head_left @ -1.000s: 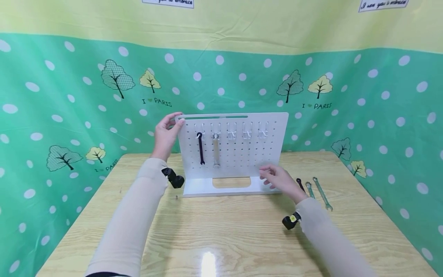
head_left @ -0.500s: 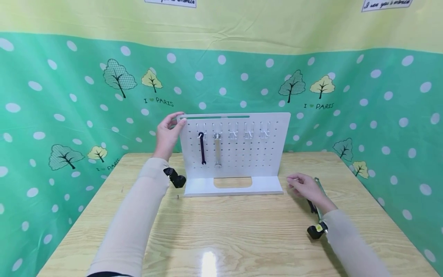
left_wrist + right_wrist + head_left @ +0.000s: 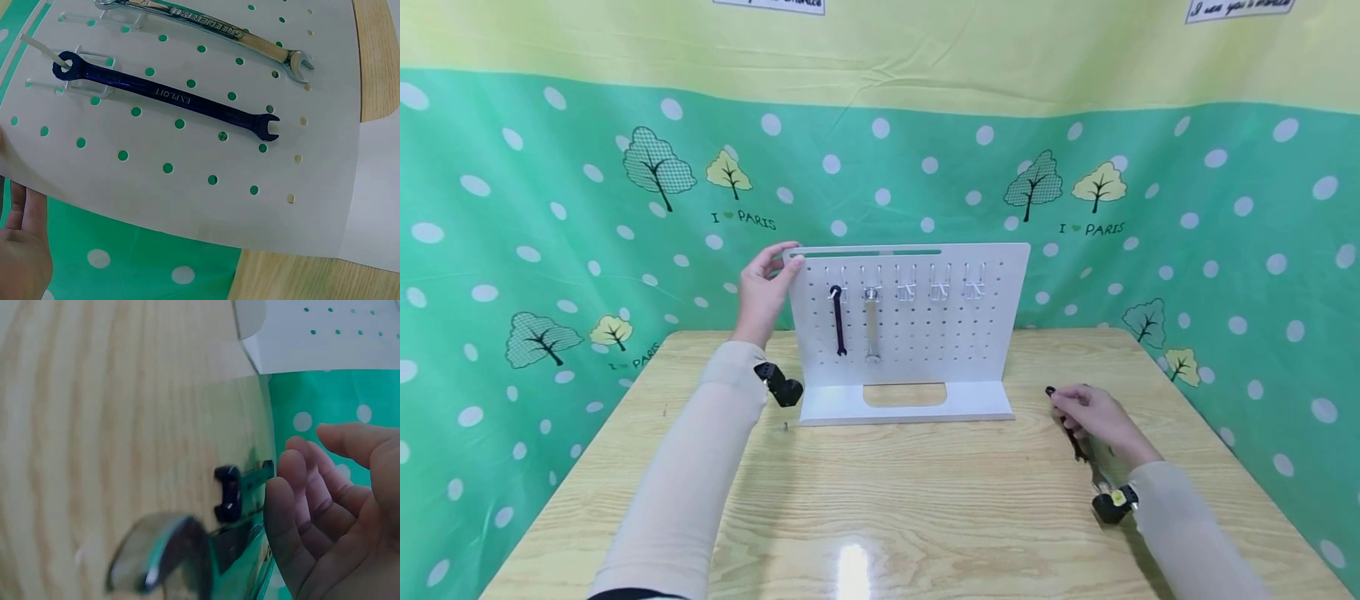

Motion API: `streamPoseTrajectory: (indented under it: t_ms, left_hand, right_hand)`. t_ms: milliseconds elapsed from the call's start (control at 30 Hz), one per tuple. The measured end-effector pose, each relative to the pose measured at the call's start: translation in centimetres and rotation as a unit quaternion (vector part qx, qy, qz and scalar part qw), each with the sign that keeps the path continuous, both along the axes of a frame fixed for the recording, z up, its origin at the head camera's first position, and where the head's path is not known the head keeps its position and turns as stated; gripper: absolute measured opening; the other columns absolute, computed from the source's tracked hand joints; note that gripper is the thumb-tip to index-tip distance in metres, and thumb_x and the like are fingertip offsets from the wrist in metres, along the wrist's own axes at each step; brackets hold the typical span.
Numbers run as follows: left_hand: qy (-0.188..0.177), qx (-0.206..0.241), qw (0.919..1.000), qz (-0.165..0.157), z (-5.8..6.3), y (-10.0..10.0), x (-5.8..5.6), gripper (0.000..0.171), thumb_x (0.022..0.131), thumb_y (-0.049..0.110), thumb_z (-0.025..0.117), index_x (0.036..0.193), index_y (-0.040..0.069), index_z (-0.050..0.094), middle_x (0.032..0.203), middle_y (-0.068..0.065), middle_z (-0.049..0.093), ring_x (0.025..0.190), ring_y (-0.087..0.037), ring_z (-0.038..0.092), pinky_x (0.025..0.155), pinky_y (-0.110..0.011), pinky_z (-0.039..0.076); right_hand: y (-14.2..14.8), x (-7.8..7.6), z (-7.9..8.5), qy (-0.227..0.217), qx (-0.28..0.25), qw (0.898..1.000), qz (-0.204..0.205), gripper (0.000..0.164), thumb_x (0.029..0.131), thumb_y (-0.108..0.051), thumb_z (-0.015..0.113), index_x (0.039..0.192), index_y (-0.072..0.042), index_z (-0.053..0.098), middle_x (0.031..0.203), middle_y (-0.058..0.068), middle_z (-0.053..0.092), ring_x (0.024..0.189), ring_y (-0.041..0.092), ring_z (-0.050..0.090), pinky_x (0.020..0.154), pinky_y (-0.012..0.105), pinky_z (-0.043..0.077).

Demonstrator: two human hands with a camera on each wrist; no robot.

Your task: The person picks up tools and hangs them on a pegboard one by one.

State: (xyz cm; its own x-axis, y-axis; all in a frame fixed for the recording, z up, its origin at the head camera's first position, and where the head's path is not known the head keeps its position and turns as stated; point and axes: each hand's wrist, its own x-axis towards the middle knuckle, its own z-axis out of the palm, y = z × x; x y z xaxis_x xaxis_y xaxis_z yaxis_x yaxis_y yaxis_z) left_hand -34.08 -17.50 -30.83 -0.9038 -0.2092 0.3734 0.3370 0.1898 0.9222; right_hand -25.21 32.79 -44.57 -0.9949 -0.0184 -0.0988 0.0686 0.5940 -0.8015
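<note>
My left hand (image 3: 763,292) grips the upper left corner of the white pegboard (image 3: 917,342), thumb in front and fingers behind. From its hooks hang a dark blue combination wrench (image 3: 169,94), marked EXPLOIT, and a silver wrench (image 3: 219,31) beside it. Over at the right, my right hand (image 3: 1101,421) is close above wrenches lying on the table, partly covering them. A dark wrench (image 3: 1072,442) shows under its fingertips, and a blurred silver wrench (image 3: 162,550) lies alongside. In the right wrist view, thumb and fingers stand apart with nothing pinched between them.
Three bare white hooks (image 3: 940,292) continue the row on the pegboard. The light wooden table (image 3: 925,500) runs back to a green dotted curtain (image 3: 1240,250). A tiny object (image 3: 786,426) lies near the board's front left corner.
My right hand has moved right from the pegboard's lower right part to above the loose wrenches. The left hand stays on the board's corner, and the hanging wrenches stay put.
</note>
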Motion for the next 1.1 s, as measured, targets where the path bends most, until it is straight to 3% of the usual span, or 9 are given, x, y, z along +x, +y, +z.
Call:
streamPoseTrajectory:
  t_ms: [433,600,667,833,933,1100]
  left_hand:
    - [-0.004,-0.004,1.0,0.002,0.1,0.1,0.2,0.04,0.095,0.034,0.069,0.132,0.02,0.064,0.12,-0.003,0.065,0.107,-0.019,0.06,0.093,-0.036,0.051]
    - [0.0,-0.003,1.0,0.001,0.0,0.0,0.1,0.039,0.095,0.035,0.07,0.132,0.021,0.065,0.12,-0.003,0.065,0.106,-0.019,0.06,0.093,-0.035,0.051]
    - [0.002,-0.003,1.0,0.001,0.0,0.0,0.1,0.038,0.095,0.034,0.07,0.131,0.021,0.065,0.12,-0.004,0.065,0.106,-0.019,0.06,0.092,-0.035,0.052]
    - [0.004,-0.005,1.0,0.002,0.1,0.0,0.1,0.039,0.095,0.035,0.07,0.131,0.021,0.065,0.119,-0.004,0.065,0.104,-0.019,0.06,0.092,-0.035,0.052]
    - [0.004,-0.005,1.0,0.002,0.0,0.0,0.1,0.041,0.095,0.036,0.07,0.132,0.02,0.065,0.12,-0.006,0.065,0.105,-0.019,0.06,0.092,-0.035,0.052]
    - [0.002,-0.003,1.0,0.002,0.0,0.0,0.1,0.04,0.095,0.035,0.07,0.132,0.02,0.065,0.121,-0.007,0.064,0.104,-0.019,0.06,0.093,-0.035,0.052]
  right_hand:
    - [0.9,0.2,-0.3,-0.015,0.06,0.998,0.006,0.044,0.099,-0.024,0.064,0.126,0.011,0.058,0.098,0.014,0.065,0.08,0.021,0.062,0.067,0.034,0.058]
    - [1.2,0.2,-0.4,-0.02,0.081,0.996,0.007,0.04,0.094,-0.023,0.07,0.119,0.008,0.064,0.119,0.028,0.061,0.079,0.021,0.062,0.066,0.035,0.058]
    - [1.3,0.1,-0.5,-0.023,0.081,0.996,0.007,0.038,0.094,-0.022,0.071,0.116,0.007,0.065,0.12,0.028,0.061,0.08,0.021,0.062,0.066,0.034,0.058]
    - [1.5,0.0,-0.5,-0.03,0.08,0.996,0.001,0.041,0.093,-0.023,0.072,0.116,0.008,0.062,0.1,0.016,0.065,0.077,0.02,0.062,0.065,0.034,0.058]
    - [1.5,0.1,-0.5,-0.032,0.088,0.996,0.0,0.041,0.092,-0.025,0.073,0.114,0.009,0.064,0.097,0.013,0.064,0.076,0.02,0.062,0.064,0.034,0.058]
    - [1.3,-0.1,-0.4,-0.046,0.108,0.993,-0.006,0.033,0.091,-0.031,0.073,0.096,0.002,0.07,0.081,0.008,0.062,0.071,0.02,0.061,0.062,0.032,0.054]
